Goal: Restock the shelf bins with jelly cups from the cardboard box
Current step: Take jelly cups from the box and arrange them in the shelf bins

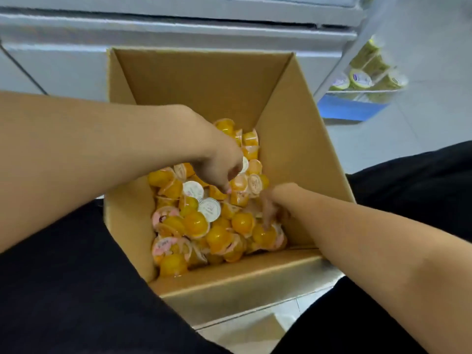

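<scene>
An open cardboard box (293, 129) stands on the floor between my knees. Its bottom is heaped with several small orange jelly cups (196, 223) with white or pink foil lids. My left hand (217, 159) reaches down into the far side of the pile, its fingers curled around a white-lidded cup (244, 165). My right hand (270, 208) is deep in the near right of the pile, fingers spread down among the cups and partly blurred; I cannot tell whether it holds any.
A white shelf unit (178, 29) runs across the back. At the right, a wire shelf rack (367, 91) holds yellow-green tubs (360, 80) above a blue base. Pale tiled floor lies to the right. My black-clad legs flank the box.
</scene>
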